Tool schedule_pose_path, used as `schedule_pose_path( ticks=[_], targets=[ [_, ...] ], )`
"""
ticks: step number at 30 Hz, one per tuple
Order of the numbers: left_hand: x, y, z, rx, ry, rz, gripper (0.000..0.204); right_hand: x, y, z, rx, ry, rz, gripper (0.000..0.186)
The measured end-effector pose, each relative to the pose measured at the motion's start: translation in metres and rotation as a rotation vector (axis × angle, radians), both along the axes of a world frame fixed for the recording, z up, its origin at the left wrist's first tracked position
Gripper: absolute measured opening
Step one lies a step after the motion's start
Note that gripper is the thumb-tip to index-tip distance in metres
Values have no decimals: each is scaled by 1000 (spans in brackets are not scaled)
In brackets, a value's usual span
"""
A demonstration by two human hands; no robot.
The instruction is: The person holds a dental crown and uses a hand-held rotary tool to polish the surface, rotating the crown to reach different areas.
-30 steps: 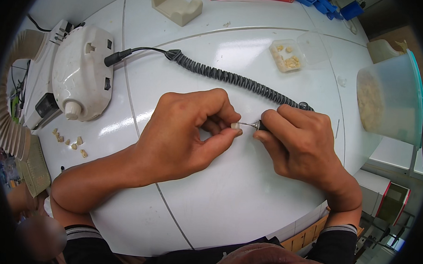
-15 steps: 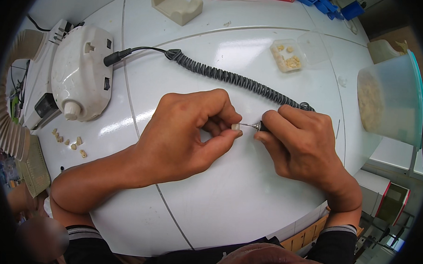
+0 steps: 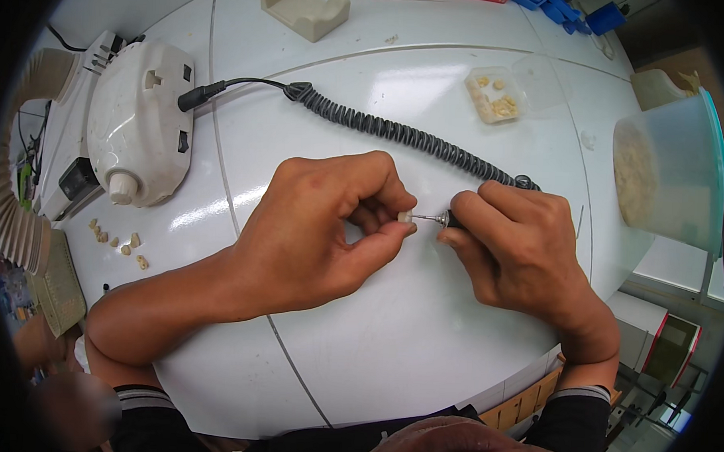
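Between the thumb and index finger of my left hand (image 3: 322,225) is a small off-white dental crown or tooth (image 3: 405,216), pinched at its edges. My right hand (image 3: 525,244) grips a rotary handpiece (image 3: 451,219) with a black body and a metal collar, mostly hidden by the fingers. Its thin metal bur (image 3: 428,218) points left and meets the right side of the crown or tooth. Behind my right hand runs a black coiled cord (image 3: 397,134), which leads to a white motor control box (image 3: 142,131) with a knob at the left.
Several loose tooth-like pieces (image 3: 126,250) lie below the control box. An open clear plastic box (image 3: 493,111) holds more. At the right stands a translucent tub (image 3: 671,173) with a teal rim. A beige cradle-shaped rest (image 3: 306,13) sits at the back. A ribbed hose (image 3: 17,174) curves along the left.
Both hands have shifted very slightly to the right. The crown or tooth looks a little turned in my left fingers; the grips are the same.
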State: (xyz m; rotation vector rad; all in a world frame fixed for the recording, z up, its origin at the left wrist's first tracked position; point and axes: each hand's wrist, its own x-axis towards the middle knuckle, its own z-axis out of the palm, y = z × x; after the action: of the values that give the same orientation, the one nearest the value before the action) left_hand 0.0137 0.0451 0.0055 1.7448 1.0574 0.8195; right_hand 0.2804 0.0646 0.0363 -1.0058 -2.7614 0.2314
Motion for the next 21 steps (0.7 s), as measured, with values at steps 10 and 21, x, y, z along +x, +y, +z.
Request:
schedule_pose_path(
  ticks=[10, 21],
  targets=[
    [0, -3, 1, -38, 3, 2, 16, -1, -4, 0, -3, 3, -23, 23],
    [0, 0, -4, 39, -14, 3, 17, 0, 0, 1, -1, -14, -2, 22]
  ],
)
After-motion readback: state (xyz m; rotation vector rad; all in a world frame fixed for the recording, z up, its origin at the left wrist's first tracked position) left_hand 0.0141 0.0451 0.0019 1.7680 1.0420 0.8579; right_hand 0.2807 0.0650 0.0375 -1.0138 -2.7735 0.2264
